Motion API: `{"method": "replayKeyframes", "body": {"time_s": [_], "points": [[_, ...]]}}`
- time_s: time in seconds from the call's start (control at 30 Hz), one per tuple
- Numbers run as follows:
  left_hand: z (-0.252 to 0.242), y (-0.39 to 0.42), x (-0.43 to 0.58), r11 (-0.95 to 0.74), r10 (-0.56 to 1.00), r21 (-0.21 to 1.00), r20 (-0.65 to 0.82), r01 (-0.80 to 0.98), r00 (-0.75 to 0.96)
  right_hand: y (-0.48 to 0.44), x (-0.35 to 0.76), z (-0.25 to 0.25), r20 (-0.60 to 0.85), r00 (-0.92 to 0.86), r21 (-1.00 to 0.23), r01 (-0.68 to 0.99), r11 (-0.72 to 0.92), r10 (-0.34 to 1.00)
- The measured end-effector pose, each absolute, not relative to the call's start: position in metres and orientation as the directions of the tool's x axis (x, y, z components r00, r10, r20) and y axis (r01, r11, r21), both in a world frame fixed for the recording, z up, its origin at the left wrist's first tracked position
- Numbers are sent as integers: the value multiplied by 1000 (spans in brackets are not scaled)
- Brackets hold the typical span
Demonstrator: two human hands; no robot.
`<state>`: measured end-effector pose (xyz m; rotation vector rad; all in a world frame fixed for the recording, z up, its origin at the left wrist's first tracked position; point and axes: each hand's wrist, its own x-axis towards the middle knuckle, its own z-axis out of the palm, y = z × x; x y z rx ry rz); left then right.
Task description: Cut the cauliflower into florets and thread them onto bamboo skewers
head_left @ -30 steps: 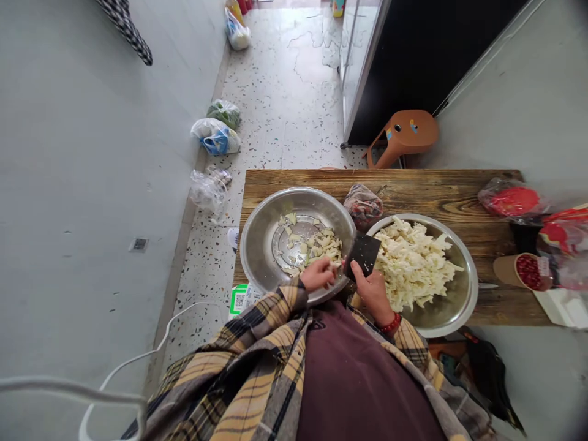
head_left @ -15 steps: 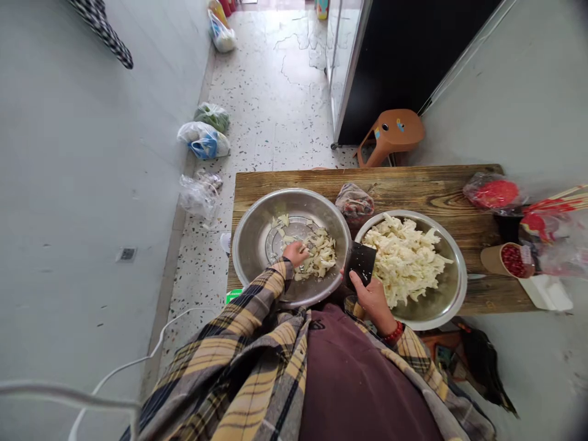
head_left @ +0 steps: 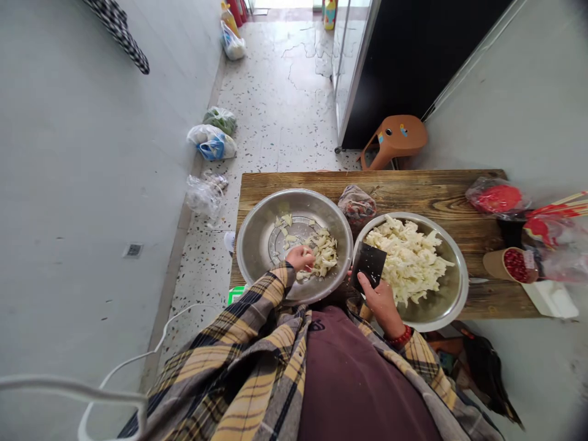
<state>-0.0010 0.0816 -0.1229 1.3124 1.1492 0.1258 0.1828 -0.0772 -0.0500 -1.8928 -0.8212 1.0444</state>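
Observation:
My left hand (head_left: 301,258) is inside the left metal basin (head_left: 250,245), its fingers curled together over pale chopped vegetable pieces (head_left: 325,252). What lies between those fingers is too small to make out. In my right hand (head_left: 382,301) is a cleaver (head_left: 369,264) with a dark, broad blade flecked with pale bits. Its blade stands up at the near left rim of the right metal basin (head_left: 460,275). A heap of torn, whitish vegetable pieces (head_left: 408,257) fills that second basin. Part of the cleaver's handle is hidden by my hand.
Both basins stand on a wooden table (head_left: 432,184). Behind and between them lies a crumpled cloth (head_left: 357,204). A paper cup of red bits (head_left: 512,264) and wrapped red items (head_left: 498,199) sit at the right. Beyond the table is an orange stool (head_left: 399,138).
My right hand and the cleaver have shifted slightly right, toward the second basin. My left hand has moved a little lower and right within the left basin. The whole view has shifted slightly.

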Motion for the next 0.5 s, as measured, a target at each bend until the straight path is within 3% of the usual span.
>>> {"method": "replayKeyframes", "body": {"time_s": [0.13,0.23,0.4,0.5], "points": [[-120,66,42,99,616,750,-563,654,551,-84,181,-52,-380,445,-870,126,-476,811],[-118,72,45,-45,647,632,-572,774,505,-86,180,-54,-392,451,-871,100,-481,802],[-111,130,-14,-124,772,392,-539,912,337,-91,185,-58,-374,474,-894,44,-446,797],[-106,150,-43,-133,832,344,-471,930,294,-92,186,-61,-381,484,-892,34,-452,788]]}}
